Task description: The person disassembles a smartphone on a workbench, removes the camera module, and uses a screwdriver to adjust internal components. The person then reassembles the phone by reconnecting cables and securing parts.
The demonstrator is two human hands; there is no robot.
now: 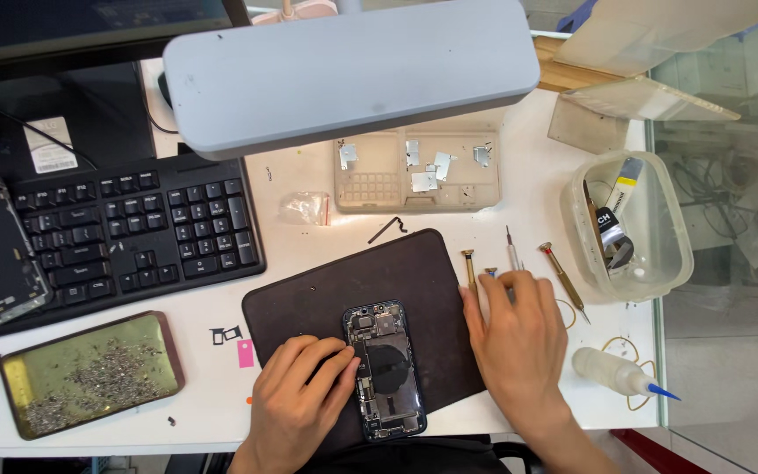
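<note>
Left hand [296, 399] curled, pinning opened blue smartphone with exposed internals [385, 369] on dark brown rubber mat [414, 272]. Right hand [511, 329] loosely open, reaching slim brass-handled screwdrivers [470, 268] on white worktop [309, 189]; keeping phone flat advisable.

we see the opened dark-blue smartphone [385, 369] on the dark rectangular work mat [396, 272], black computer keyboard [133, 233] to its left, beige plastic parts tray [370, 189] behind it, metal-shafted screwdrivers [563, 276] and clear plastic tub [668, 254] to its right.
</note>
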